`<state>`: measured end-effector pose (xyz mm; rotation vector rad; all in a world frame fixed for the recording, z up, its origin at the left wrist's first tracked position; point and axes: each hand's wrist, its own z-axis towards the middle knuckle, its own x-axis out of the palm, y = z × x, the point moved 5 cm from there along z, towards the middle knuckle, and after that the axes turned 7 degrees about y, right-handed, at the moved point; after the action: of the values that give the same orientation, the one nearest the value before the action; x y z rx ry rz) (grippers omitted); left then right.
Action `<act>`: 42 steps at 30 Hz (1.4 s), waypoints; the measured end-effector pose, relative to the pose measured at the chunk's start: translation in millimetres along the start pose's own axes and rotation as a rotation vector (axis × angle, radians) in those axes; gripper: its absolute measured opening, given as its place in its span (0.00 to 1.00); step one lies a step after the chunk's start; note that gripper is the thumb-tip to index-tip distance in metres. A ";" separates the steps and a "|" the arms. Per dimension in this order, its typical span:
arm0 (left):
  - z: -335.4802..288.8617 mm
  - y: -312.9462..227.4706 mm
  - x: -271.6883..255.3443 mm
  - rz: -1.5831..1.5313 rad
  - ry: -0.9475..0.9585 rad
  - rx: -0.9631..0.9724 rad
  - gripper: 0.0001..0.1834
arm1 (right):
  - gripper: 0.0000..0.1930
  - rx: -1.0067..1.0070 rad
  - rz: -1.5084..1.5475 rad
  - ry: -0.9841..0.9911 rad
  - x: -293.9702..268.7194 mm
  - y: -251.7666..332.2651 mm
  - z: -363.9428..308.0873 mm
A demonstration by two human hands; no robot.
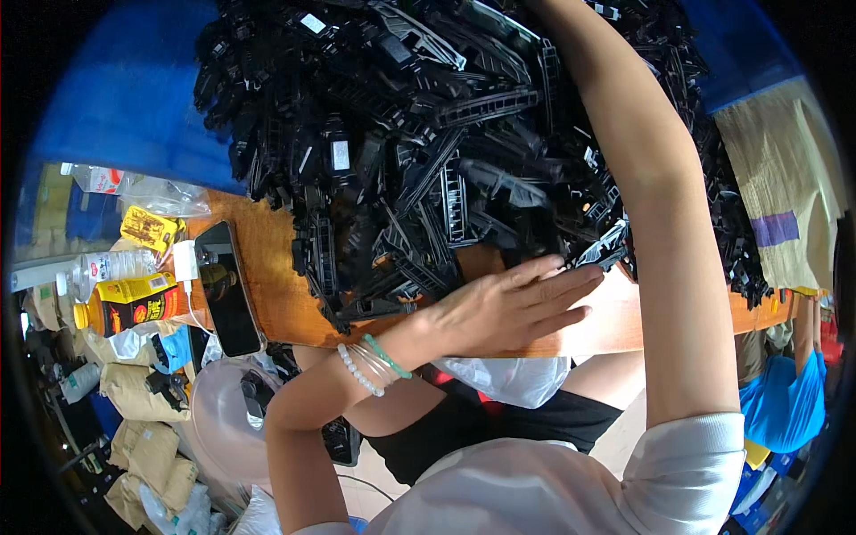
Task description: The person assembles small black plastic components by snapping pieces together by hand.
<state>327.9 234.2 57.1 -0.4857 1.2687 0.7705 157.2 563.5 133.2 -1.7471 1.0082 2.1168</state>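
My left hand (513, 308) is stretched out near the table's front edge, palm turned down, with its fingers extended and a little apart. Its fingertips reach the near side of a big heap of black plastic parts (383, 178), beside a piece with shiny ribs (606, 242). Whether they touch that piece, I cannot tell. Pale beads and a green bangle circle my left wrist. My right forearm (646, 125) runs across the heap to the top edge of the picture, and the hand itself lies beyond the frame.
On the wooden table's (276, 294) left side lie a black phone (230, 290) with a white cable, a dark drink bottle (134, 303) and a clear bottle (116, 266). A clear plastic bag (508, 379) rests by my lap. At the right hangs a woven sack (785, 160); another person (785, 401) is beyond.
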 end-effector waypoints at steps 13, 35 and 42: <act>-9.1 9.7 4.4 -0.197 -0.202 -0.036 0.24 | 0.22 -0.301 0.374 -0.236 -57.9 15.7 -151.3; 9.7 -33.4 13.1 -0.534 -0.102 0.192 0.27 | 0.26 0.543 -0.063 -0.643 3.2 -161.9 -467.6; 13.1 -43.5 17.6 -0.466 -0.118 0.228 0.27 | 0.26 0.541 -0.102 -0.717 12.9 -143.1 -461.5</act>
<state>370.7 218.9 39.6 -0.5159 1.0615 0.2544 594.5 379.1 41.6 -0.6894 1.0836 1.9116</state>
